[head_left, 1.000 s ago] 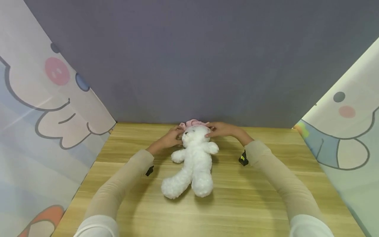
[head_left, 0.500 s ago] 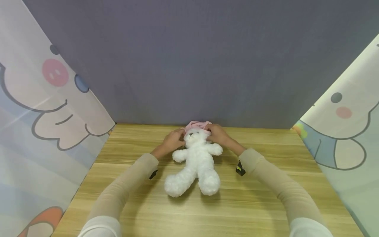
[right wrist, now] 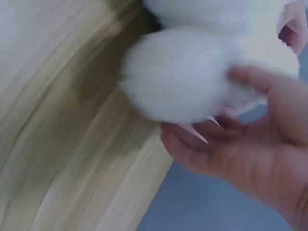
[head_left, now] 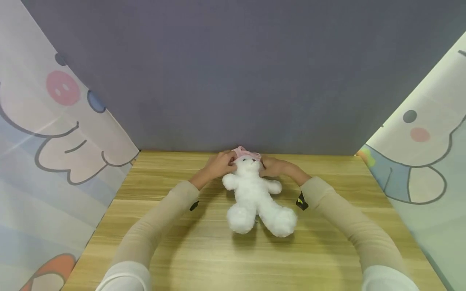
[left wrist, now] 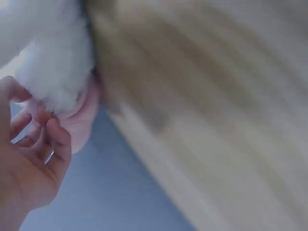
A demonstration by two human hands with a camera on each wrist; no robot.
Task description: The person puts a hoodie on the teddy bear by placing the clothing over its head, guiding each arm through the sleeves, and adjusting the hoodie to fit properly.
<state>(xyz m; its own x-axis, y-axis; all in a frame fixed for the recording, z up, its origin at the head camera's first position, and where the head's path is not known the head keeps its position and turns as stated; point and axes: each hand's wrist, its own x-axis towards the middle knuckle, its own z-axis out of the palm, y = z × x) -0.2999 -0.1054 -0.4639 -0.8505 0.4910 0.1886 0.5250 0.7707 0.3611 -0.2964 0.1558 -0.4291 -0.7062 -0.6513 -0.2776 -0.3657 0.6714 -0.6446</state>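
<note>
A white plush teddy bear [head_left: 251,190] is near the table's back edge, its head toward the grey backdrop and its legs toward me. A soft pink hat [head_left: 243,152] covers the top of its head. On the left side of the head, my left hand [head_left: 221,165] pinches the hat's edge; its bent fingers lie against the pink cloth [left wrist: 82,130] in the left wrist view. My right hand [head_left: 274,166] grips the other side of the head. In the right wrist view the thumb is on white fur, with fingers behind. Whether the bear's feet touch the table cannot be told.
The wood-grain table [head_left: 204,258] ends at a grey backdrop [head_left: 233,81] just behind the bear's head. Cartoon-printed sheets hang at the left [head_left: 32,182] and right [head_left: 418,169]. A black strap piece [head_left: 302,201] shows beneath the right wrist.
The bear's body and legs have swung to the right. My left hand has moved right along the hat; my right hand has shifted slightly right and down beside the head.
</note>
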